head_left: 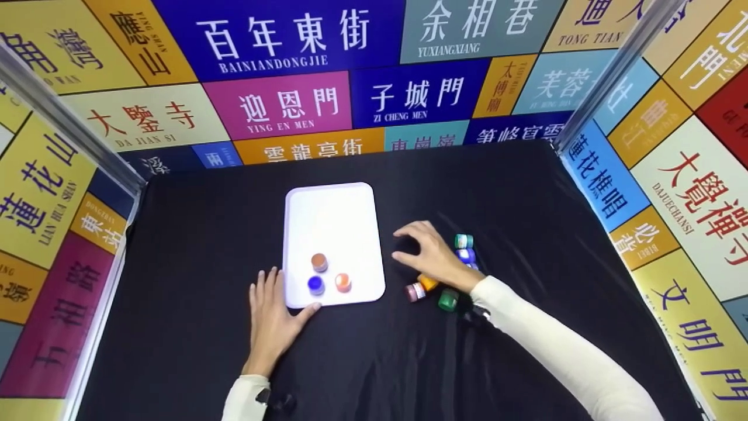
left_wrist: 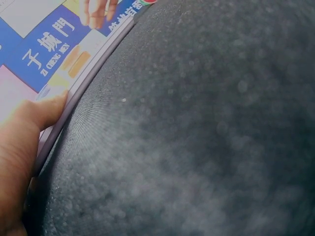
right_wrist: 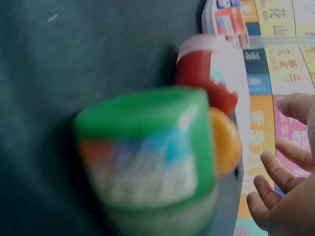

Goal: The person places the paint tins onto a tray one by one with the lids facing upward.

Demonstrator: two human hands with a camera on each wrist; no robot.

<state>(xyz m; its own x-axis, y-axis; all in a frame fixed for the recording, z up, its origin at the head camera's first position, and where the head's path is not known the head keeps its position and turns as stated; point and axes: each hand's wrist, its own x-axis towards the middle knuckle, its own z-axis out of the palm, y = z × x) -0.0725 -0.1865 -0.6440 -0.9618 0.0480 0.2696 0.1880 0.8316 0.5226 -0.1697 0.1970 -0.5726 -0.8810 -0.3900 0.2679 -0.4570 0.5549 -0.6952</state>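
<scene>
Your left hand lies flat, fingers straight, thumb touching the white tray; your right hand hovers loosely curled, empty, over the paint jars.

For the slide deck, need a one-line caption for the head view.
Left hand rests flat at the white tray holding three paint pots; right hand hovers over loose pots.

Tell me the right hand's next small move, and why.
Probably curl the right hand back onto the nearest small paint jar, maybe the orange-lidded one. It holds nothing, three jars already stand on the white rectangular tray, and the left hand steadies its corner.
</scene>
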